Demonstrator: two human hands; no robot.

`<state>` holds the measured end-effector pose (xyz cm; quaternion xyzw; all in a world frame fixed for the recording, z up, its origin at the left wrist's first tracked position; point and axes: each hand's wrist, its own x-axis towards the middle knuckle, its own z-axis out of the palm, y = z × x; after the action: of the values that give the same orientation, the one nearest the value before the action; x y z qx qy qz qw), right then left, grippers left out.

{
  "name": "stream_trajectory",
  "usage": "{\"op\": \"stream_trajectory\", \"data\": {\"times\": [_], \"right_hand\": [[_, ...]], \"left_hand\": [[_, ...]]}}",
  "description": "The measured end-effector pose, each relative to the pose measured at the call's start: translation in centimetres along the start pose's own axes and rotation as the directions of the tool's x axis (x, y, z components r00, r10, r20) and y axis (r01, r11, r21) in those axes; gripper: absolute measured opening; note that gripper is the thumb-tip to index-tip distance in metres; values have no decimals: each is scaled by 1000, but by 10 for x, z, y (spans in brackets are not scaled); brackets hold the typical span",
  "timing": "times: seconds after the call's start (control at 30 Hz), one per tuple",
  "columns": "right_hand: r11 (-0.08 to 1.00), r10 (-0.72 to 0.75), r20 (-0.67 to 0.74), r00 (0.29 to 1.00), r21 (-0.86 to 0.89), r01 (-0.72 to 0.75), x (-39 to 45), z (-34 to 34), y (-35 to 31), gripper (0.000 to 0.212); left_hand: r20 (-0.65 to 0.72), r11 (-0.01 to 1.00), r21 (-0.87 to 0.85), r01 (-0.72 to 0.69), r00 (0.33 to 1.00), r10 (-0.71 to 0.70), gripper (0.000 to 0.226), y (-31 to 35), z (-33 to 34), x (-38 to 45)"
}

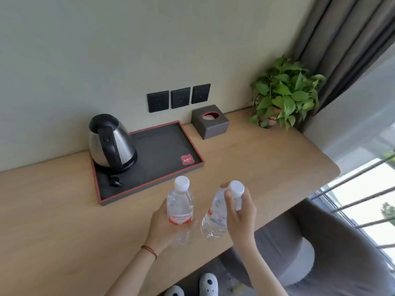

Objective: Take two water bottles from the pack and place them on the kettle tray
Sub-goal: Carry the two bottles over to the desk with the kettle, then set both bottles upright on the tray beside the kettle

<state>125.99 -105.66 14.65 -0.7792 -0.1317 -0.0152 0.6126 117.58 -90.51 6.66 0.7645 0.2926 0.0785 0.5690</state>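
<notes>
**Inspector:** Gripping is confirmed on both sides. The left hand [162, 225] wraps the lower body of the left bottle [180, 207], held upright with its cap up. The right hand [239, 212] is closed around the neck of the right bottle [215, 216], just below the cap, and that bottle tilts, base swinging toward seven o'clock.

**Clerk:** Location of both?

**Inspector:** Held above the wooden desk [53, 210], near each other, short of the tray. The kettle tray [171, 144] lies at eleven o'clock from the hands. The kettle [111, 142] fills its nine o'clock end; the three o'clock half is bare.

**Clerk:** Step in hand?

**Inspector:** Carrying, by my judgement; placing is not yet done. Next calls for reaching forward over the near rim, righting the tilted bottle, and standing both clear of the kettle.
</notes>
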Motion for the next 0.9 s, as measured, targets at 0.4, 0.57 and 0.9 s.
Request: {"op": "stream_trajectory", "data": {"times": [0.4,0.57,0.9], "right_hand": [[999,-36,543,839,-14,52,86,2,54,22],[996,-73,637,768,1,93,101,8,61,18],[944,-198,720,665,-44,328,120,3,59,21]], "left_hand": [[-337,974,-185,134,922,-191,55,-1,54,26],[-423,962,-247,115,881,-214,60,-2,64,29],[-282,941,-326,90,941,-188,87,1,56,19]]}}
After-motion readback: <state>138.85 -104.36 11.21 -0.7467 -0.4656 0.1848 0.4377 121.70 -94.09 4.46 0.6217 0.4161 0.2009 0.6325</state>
